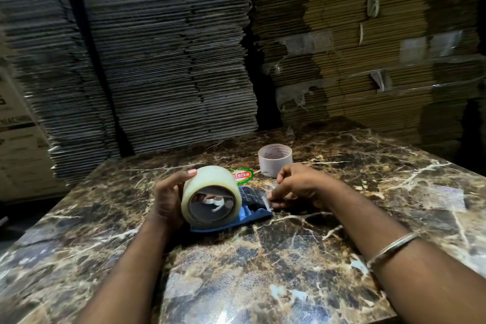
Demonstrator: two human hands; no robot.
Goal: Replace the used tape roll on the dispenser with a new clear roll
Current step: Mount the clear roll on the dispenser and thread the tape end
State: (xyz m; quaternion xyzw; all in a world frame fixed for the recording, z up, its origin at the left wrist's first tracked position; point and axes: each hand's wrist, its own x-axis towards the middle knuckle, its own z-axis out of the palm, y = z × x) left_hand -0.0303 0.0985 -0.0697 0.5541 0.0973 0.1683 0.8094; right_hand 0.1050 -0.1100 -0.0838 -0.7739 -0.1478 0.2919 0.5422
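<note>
A full clear tape roll (210, 187) stands on edge on the blue dispenser (249, 212) in the middle of the marble table (263, 271). My left hand (167, 198) curls round the roll's left side, thumb on top. My right hand (297, 187) pinches the free end of the tape at the dispenser's metal blade end. The empty used core (274, 160), a pale ring, stands upright behind my right hand. The dispenser's middle is hidden behind the roll.
A round red and green label (242, 175) lies on the table behind the roll. Tall stacks of flattened cardboard (171, 60) rise right behind the table's far edge. A printed carton (18, 144) stands at the left.
</note>
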